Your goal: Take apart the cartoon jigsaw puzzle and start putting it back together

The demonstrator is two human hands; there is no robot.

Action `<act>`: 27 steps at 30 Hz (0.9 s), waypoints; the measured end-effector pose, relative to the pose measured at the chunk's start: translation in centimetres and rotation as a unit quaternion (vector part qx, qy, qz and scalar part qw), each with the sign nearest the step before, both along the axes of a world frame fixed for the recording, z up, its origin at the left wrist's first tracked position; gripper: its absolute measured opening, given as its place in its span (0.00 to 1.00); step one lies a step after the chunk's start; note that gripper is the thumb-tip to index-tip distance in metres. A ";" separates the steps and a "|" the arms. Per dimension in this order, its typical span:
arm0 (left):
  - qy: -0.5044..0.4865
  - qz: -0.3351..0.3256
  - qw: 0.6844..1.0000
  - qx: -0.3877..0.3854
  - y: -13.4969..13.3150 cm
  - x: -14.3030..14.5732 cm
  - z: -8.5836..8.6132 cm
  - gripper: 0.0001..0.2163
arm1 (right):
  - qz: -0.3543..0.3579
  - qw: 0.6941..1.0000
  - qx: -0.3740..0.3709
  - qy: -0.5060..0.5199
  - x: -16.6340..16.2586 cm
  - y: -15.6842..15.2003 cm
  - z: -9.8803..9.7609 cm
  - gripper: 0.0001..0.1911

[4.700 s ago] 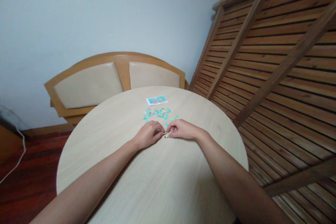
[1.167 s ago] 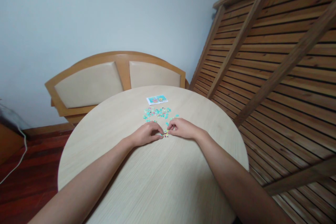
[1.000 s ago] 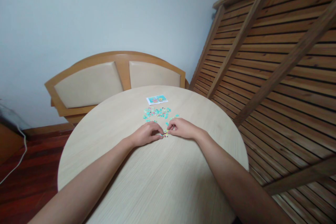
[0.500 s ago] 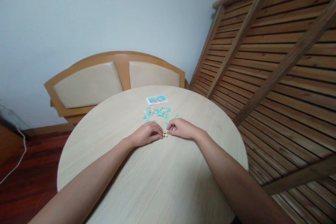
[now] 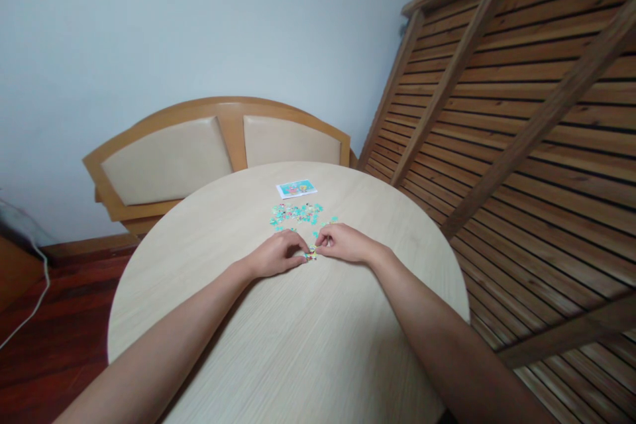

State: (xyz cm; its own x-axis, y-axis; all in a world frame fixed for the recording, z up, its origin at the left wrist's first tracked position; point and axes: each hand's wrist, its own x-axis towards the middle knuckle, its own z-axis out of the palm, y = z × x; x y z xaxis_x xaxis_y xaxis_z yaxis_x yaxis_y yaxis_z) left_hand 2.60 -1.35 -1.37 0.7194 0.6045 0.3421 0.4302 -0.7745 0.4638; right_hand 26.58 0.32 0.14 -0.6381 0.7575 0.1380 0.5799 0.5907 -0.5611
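Between my fingertips, a few joined jigsaw pieces (image 5: 313, 253) in yellow, white and red lie on the table. My left hand (image 5: 279, 253) pinches at their left side, thumb and forefinger closed on a puzzle piece. From the right, my right hand (image 5: 342, 242) closes its thumb and forefinger on the edge of the same small group. Just beyond the hands is a loose scatter of turquoise and multicoloured jigsaw pieces (image 5: 298, 213). Behind it lies a picture card (image 5: 297, 189) with cartoon figures on turquoise.
The round pale wooden table (image 5: 278, 344) fills the foreground. A wooden headboard with cream panels (image 5: 169, 159) stands behind it against the wall. A slatted wooden frame (image 5: 521, 112) leans at the right. A white cable (image 5: 42, 288) hangs at the left.
My left fingers have parted slightly and shifted a little over the joined pieces, which look tilted or slightly moved. My right hand is almost in the same place.
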 end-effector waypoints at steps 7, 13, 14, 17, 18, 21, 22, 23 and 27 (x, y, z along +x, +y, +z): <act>0.041 0.024 0.998 0.037 -0.1 -0.7 0.6 0.08 | -0.001 1.000 0.017 -0.009 0.1 0.0 0.2 0.09; 0.073 0.057 0.994 0.058 0.5 -1.6 0.8 0.07 | -0.006 1.000 0.022 -0.015 0.1 0.0 0.4 0.09; 0.076 0.078 0.992 0.061 0.6 -1.8 0.9 0.06 | -0.006 1.000 0.020 -0.016 0.2 0.0 0.4 0.09; 0.079 0.153 0.982 0.074 1.4 -2.9 0.6 0.07 | -0.007 1.000 0.020 -0.017 0.2 0.1 0.4 0.09; 0.080 0.173 0.978 0.081 1.7 -3.3 0.4 0.07 | -0.007 1.000 0.019 -0.016 0.2 0.1 0.4 0.09; 0.079 0.213 0.969 0.099 2.6 -4.3 -0.3 0.10 | -0.008 1.000 0.020 -0.013 0.3 0.1 0.4 0.10; 0.079 0.225 0.966 0.102 2.8 -4.5 -0.5 0.11 | -0.009 1.000 0.020 -0.013 0.3 0.1 0.4 0.10; 0.079 0.235 0.963 0.104 3.0 -4.7 -0.7 0.12 | -0.011 1.000 0.020 -0.013 0.4 0.1 0.4 0.10; 0.075 0.252 0.958 0.112 3.3 -4.6 -1.2 0.16 | -0.031 0.999 0.027 -0.018 0.7 0.3 0.3 0.09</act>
State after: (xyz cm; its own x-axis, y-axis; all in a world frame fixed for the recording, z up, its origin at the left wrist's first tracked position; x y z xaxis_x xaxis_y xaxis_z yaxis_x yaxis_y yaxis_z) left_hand -2.01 1.98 -2.58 0.4065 0.8115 0.4198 0.8246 -0.5237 0.2139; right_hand 27.26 0.61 0.44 -0.5952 0.7880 0.1577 0.6352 0.5815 -0.5082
